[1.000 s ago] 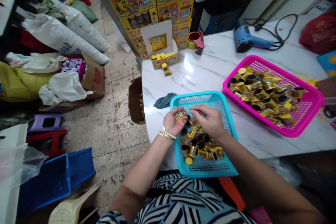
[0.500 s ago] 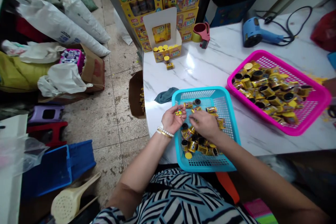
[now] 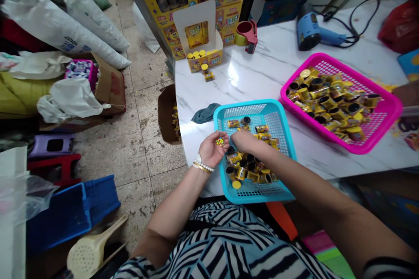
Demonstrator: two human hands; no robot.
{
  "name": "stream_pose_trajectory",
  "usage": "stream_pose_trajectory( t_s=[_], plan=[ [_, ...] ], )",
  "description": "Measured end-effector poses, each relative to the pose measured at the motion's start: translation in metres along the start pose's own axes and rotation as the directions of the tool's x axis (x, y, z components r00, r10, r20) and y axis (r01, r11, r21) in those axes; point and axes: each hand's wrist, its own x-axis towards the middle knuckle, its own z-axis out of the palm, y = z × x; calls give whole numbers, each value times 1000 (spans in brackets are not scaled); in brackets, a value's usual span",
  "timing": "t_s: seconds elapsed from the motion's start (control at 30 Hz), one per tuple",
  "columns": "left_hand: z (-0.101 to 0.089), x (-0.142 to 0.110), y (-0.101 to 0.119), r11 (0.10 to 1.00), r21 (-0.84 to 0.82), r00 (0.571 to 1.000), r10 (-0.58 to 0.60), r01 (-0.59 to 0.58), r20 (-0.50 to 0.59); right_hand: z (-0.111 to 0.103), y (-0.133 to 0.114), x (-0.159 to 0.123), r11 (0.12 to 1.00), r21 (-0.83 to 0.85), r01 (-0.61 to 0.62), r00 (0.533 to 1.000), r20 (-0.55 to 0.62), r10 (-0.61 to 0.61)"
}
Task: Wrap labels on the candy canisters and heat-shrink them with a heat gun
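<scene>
My left hand [image 3: 209, 151] is held palm up at the left rim of the turquoise basket [image 3: 290, 139]. In its cupped palm lie several small coloured candy beads [image 3: 220, 141], yellow, red and green among them. My right hand [image 3: 246, 143] reaches down into the basket, its fingers curled together and mostly hidden from above. Whatever they hold, if anything, I cannot make out. Around and below it lie several small yellow cups [image 3: 242, 173] with dark ends, most on their sides. A loose yellow lid [image 3: 236, 185] rests near the basket's front left corner.
A pink basket [image 3: 363, 150] heaped with similar cups stands to the right. Behind are an open display box [image 3: 206, 60], a tape dispenser [image 3: 251, 37] and a blue heat gun [image 3: 309, 30]. A grey cloth [image 3: 205, 113] lies left. Part of another person's hand [image 3: 407, 96] shows at the right edge.
My right hand has moved slightly left and lower into the basket, toward my left hand. The left hand stays cupped around the candy beads. The whole view has shifted a little.
</scene>
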Motion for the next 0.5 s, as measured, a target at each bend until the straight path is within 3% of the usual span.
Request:
stream_pose_trajectory(
  t_s=[0.1,0.2,0.27,0.33,0.37,0.4,0.43,0.47,0.5],
  plan=[
    [-1,0,-3,1000,10,1000,7,-7,-17,-17,1,-26,996,86,1,989,-149,12],
    [4,1,-9,1000,31,1000,9,-8,-23,-26,-20,-59,988,155,9,936,-349,46],
    [11,2,-14,999,50,1000,5,-4,-14,-25,-40,-78,962,255,101,864,-502,43],
    [20,0,-20,997,70,1000,16,-15,-3,-19,-56,-87,872,441,210,765,-630,134],
    [25,-2,-24,997,72,1000,30,-30,1,-15,-62,-89,779,574,254,712,-656,252],
    [29,-5,-29,995,82,998,63,-64,12,-12,-65,-89,618,727,299,672,-620,404],
    [32,-9,-35,985,118,992,122,-126,34,-9,-67,-87,395,849,350,655,-524,545],
    [35,-13,-42,959,188,977,201,-211,73,-6,-66,-84,147,907,395,669,-394,630],
    [37,-18,-49,906,289,950,282,-309,130,-4,-65,-81,-80,905,418,714,-273,645]
  ],
)
